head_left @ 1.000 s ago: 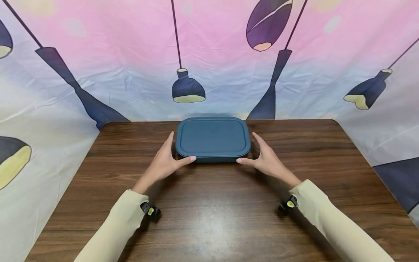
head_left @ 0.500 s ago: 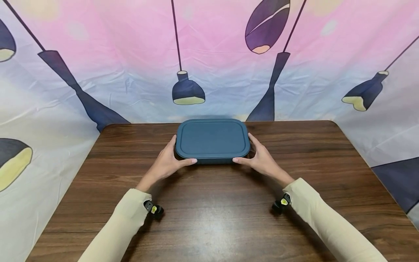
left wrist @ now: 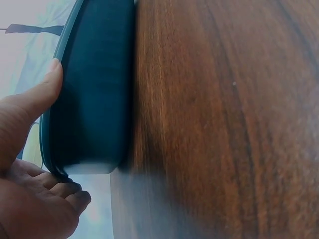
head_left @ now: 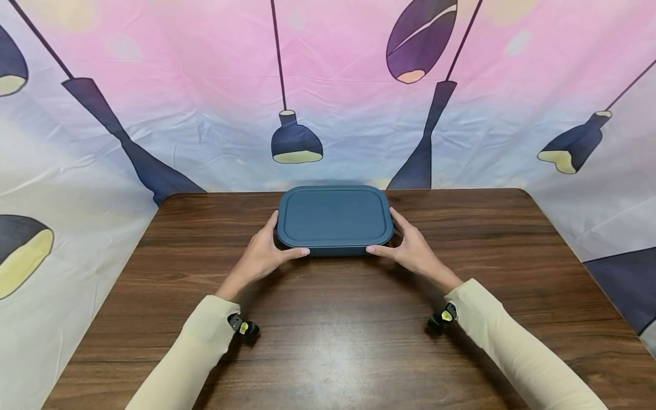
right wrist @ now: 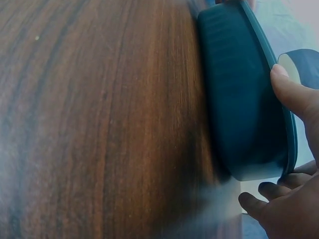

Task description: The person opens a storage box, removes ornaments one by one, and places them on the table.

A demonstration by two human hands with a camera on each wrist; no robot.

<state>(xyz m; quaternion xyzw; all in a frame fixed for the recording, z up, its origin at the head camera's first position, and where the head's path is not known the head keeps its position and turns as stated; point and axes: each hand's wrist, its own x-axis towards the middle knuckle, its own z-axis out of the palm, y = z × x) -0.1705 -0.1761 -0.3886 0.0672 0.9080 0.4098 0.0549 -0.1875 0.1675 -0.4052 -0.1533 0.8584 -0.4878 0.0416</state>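
Observation:
A dark blue rectangular lidded box (head_left: 335, 216) with rounded corners stands at the table's far edge, its lid on. My left hand (head_left: 260, 253) holds its left end, thumb along the front and fingers at the side. My right hand (head_left: 413, 250) grips the opposite end in the same way. In the left wrist view, the thumb (left wrist: 47, 89) lies against the lid's rim, with fingertips at the box's end under the rim. The right wrist view likewise has the thumb (right wrist: 289, 89) on the lid edge. What the box contains is hidden.
The brown wood-grain table (head_left: 333, 330) stretches from the box toward me. Directly behind its far edge hangs a cloth backdrop (head_left: 220, 114) printed with lamps. Small black wrist cameras (head_left: 245, 328) sit below each cream sleeve (head_left: 184, 359).
Both hands have closed in from slightly apart until they touch the box's ends, the right hand moving left. The box has stayed in place on the table.

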